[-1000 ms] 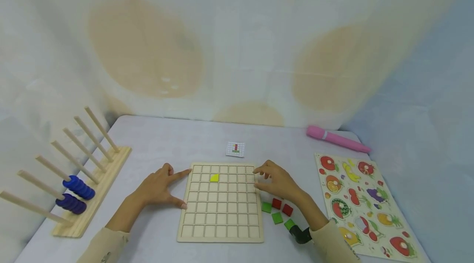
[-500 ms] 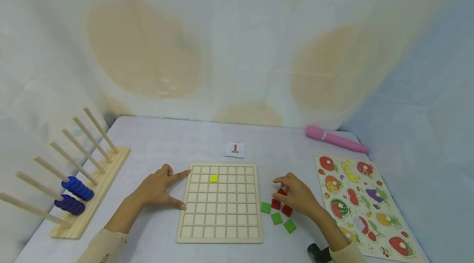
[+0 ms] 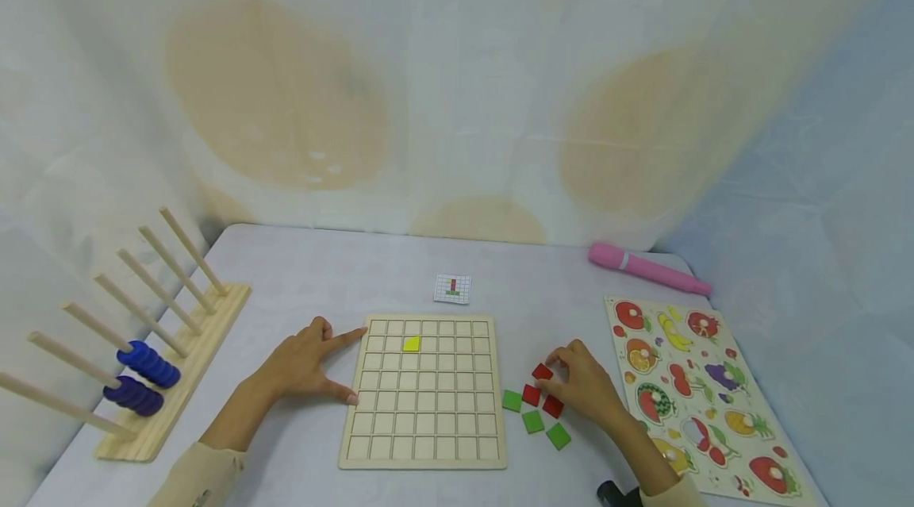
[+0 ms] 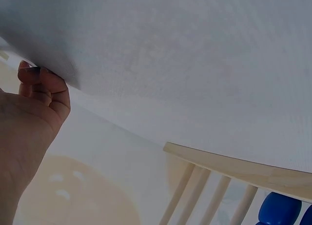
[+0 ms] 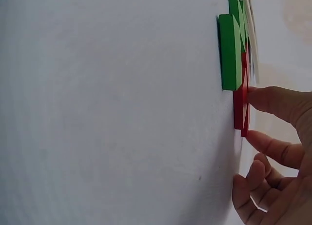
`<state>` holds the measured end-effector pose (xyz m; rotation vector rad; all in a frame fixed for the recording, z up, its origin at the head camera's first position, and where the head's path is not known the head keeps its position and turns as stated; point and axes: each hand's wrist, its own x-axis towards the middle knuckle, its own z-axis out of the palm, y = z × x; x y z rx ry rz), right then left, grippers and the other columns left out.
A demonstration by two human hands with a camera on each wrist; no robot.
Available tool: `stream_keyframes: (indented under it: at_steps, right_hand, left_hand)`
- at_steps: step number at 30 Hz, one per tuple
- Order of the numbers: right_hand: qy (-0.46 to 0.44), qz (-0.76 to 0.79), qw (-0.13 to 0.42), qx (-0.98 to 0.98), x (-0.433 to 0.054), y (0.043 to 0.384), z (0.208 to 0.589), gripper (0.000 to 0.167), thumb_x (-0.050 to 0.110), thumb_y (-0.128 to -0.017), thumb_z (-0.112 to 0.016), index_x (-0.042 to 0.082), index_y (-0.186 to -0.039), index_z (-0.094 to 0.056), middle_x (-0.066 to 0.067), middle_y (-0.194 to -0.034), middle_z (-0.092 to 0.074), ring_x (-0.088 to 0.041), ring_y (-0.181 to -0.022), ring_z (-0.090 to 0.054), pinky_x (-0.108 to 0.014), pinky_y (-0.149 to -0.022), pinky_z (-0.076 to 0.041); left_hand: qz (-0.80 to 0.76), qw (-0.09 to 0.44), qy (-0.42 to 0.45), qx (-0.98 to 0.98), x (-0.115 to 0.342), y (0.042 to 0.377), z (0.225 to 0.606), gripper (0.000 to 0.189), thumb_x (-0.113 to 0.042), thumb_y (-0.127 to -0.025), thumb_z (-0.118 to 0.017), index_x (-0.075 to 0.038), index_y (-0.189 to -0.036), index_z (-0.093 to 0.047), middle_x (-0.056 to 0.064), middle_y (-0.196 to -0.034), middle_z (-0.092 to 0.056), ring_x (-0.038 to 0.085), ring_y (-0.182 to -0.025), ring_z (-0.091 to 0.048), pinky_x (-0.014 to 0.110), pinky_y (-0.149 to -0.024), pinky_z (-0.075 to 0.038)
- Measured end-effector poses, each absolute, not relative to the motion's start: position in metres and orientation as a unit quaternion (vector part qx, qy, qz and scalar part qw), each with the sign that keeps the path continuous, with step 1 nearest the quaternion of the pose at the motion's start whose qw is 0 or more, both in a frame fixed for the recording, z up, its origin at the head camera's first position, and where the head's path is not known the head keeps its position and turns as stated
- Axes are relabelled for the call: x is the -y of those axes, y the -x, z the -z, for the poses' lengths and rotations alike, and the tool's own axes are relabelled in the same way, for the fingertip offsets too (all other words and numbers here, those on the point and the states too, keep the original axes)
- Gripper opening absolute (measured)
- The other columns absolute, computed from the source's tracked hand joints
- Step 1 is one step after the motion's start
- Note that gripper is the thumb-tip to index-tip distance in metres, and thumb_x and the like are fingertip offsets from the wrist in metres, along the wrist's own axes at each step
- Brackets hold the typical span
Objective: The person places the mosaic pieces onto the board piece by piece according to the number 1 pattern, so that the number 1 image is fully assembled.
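My left hand (image 3: pixel 302 360) rests at the left edge of the wooden grid board (image 3: pixel 423 462), forefinger and thumb spread along it, other fingers folded. A yellow tile (image 3: pixel 411 343) lies in one of the board's upper cells. Right of the board, my right hand (image 3: pixel 581 384) pinches a red square tile (image 3: pixel 542 372) between thumb and forefinger, low at the table. Two more red tiles (image 3: pixel 531 394) and several green tiles (image 3: pixel 533 421) lie flat beside it. In the right wrist view the thumb and forefinger touch the red tile (image 5: pixel 245 112), partly hidden behind a green tile (image 5: pixel 230 51).
A small printed pattern card (image 3: pixel 452 289) lies behind the board. On the left stands a wooden peg rack (image 3: pixel 207 332) with blue beads (image 3: pixel 150 364). At the right are a fruit puzzle board (image 3: pixel 703 396) and a pink pen-shaped object (image 3: pixel 648 268). Cloth hangs around the table.
My right hand has moved from the board's right edge down and rightward to the red tiles, and its thumb and forefinger have closed on one. The left hand stays in place.
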<state>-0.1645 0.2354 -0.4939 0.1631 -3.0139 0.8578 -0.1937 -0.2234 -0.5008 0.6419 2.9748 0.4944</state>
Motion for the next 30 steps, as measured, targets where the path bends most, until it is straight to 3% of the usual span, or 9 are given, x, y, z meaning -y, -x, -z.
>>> stream_keyframes:
  at_steps: [10, 23, 30]
  right_hand:
    - [-0.056, -0.271, 0.006, 0.961, -0.234, 0.165, 0.496, 0.021, 0.018, -0.077, -0.082, 0.008, -0.092, -0.071, -0.002, -0.089, -0.049, -0.013, -0.08, -0.043, -0.025, -0.066, -0.04]
    - [-0.103, -0.298, 0.038, 0.948, -0.21, 0.175, 0.485, 0.021, 0.017, -0.073, -0.085, 0.01, -0.089, -0.073, 0.001, -0.086, -0.052, -0.012, -0.075, -0.046, -0.022, -0.06, -0.042]
    - [-0.124, -0.311, 0.011, 0.942, -0.189, 0.184, 0.481, 0.022, 0.02, -0.075, -0.085, 0.013, -0.091, -0.073, 0.002, -0.089, -0.052, -0.012, -0.076, -0.046, -0.022, -0.06, -0.041]
  left_hand:
    - [-0.162, 0.026, -0.209, -0.964, 0.225, 0.193, 0.504, 0.11, -0.085, -0.053, -0.072, -0.031, -0.147, -0.049, 0.001, -0.098, -0.036, 0.014, -0.069, -0.031, 0.026, -0.059, -0.027]
    - [-0.16, 0.029, -0.204, -0.965, 0.224, 0.195, 0.504, 0.11, -0.086, -0.053, -0.071, -0.033, -0.147, -0.048, 0.001, -0.098, -0.036, 0.014, -0.068, -0.032, 0.026, -0.059, -0.028]
    - [-0.158, 0.034, -0.2, -0.966, 0.224, 0.195, 0.502, 0.111, -0.087, -0.052, -0.07, -0.035, -0.148, -0.047, 0.0, -0.099, -0.036, 0.015, -0.069, -0.032, 0.026, -0.06, -0.028]
